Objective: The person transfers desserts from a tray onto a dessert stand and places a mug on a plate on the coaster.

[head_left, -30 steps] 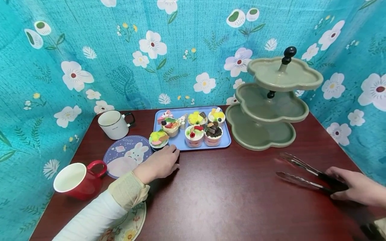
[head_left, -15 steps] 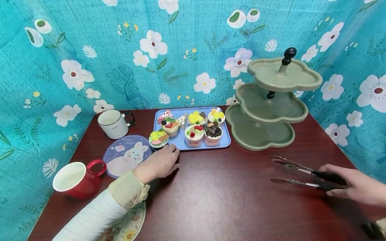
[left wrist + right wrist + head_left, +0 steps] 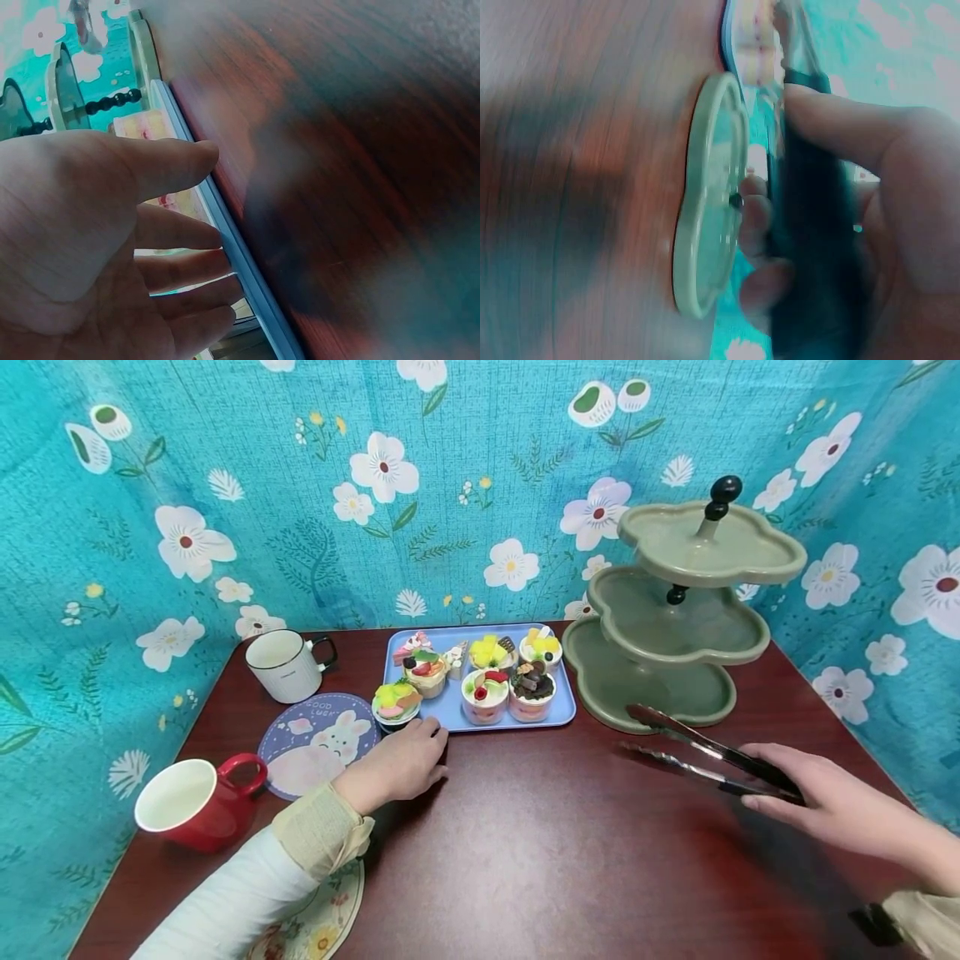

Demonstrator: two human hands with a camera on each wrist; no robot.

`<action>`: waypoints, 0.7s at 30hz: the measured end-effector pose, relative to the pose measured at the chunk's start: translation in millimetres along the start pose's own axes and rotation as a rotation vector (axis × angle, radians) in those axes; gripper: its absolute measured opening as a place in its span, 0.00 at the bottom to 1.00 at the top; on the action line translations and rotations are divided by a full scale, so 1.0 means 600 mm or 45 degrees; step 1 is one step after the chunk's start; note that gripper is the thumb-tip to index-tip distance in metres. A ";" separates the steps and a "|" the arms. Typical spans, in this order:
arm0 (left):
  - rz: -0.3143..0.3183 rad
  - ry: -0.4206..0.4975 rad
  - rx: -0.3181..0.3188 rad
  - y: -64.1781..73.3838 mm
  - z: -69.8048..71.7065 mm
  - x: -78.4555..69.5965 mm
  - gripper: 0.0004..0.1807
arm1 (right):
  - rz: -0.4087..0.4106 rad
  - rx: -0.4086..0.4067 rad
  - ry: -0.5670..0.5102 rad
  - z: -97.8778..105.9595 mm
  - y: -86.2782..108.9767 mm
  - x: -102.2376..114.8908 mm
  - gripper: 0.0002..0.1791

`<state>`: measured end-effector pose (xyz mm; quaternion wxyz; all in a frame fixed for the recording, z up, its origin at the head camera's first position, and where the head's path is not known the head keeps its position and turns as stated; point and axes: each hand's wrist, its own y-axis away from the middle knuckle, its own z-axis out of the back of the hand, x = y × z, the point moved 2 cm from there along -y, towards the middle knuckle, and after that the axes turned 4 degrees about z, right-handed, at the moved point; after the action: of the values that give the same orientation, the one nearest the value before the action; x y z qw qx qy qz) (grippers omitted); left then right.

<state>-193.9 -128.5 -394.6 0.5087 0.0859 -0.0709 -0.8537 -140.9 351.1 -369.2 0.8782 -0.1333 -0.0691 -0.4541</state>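
Observation:
My left hand (image 3: 397,762) rests at the front edge of a blue tray (image 3: 448,715), fingertips right at its rim (image 3: 225,225) in the left wrist view, thumb apart from the fingers. Toy desserts fill the tray, among them a chocolate-topped cup (image 3: 532,687), a cherry-topped cup (image 3: 483,697) and a fruit-topped cup (image 3: 396,702) at the left corner. My right hand (image 3: 825,797) grips metal tongs (image 3: 701,741) by their black handles (image 3: 810,217). The tongs' arms are spread with nothing between them. One tip overlaps the bottom tier of a green three-tier stand (image 3: 678,631) in the head view.
A white mug (image 3: 287,670) stands at the back left, with a round bunny mat (image 3: 318,747) before it. Nearer are a red mug (image 3: 206,814) and a flowered round plate or mat (image 3: 337,910), partly under the left sleeve. A flowered curtain (image 3: 450,485) hangs behind the table.
My right hand has carried the tongs leftward and forward, from the table's right side toward the stand and tray. The left hand has stayed at the tray's edge.

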 end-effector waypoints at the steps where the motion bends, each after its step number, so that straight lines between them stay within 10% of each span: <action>1: 0.001 0.001 0.000 0.000 0.000 0.000 0.27 | 0.003 -0.016 0.001 -0.001 -0.006 0.004 0.27; 21: 0.035 0.024 0.013 0.001 0.002 -0.003 0.27 | -0.114 -0.145 0.178 -0.030 -0.100 0.063 0.30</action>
<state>-192.9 -127.2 -392.9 0.5205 0.0957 -0.0716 -0.8454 -167.9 283.4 -367.2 0.8507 -0.1478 0.0124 -0.5043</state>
